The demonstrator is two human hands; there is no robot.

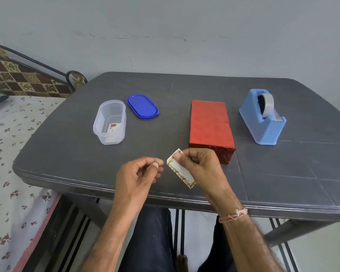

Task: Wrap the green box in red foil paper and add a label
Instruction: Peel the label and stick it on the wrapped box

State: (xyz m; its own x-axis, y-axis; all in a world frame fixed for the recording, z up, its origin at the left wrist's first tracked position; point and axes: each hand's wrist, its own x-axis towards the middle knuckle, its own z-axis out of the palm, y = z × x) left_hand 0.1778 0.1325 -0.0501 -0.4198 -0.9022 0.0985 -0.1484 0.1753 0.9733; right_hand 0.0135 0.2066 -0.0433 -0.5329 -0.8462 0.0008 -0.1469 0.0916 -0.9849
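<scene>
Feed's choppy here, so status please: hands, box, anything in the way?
Right hand pinches label. Left hand curled, nothing visible in it. Box wrapped red, on table, no label yet. Nothing blocking.

We see a dark grey plastic table [283, 173] with rounded corners and moulded lines across its top. Four things lie on it, left to right: a clear oval plastic tub [109, 122] standing open, a blue oval plastic lid [142, 106] flat just beside it, then, well apart, a long box wrapped in red foil paper [211, 126] and a light-blue plastic tape dispenser [263, 122].
</scene>
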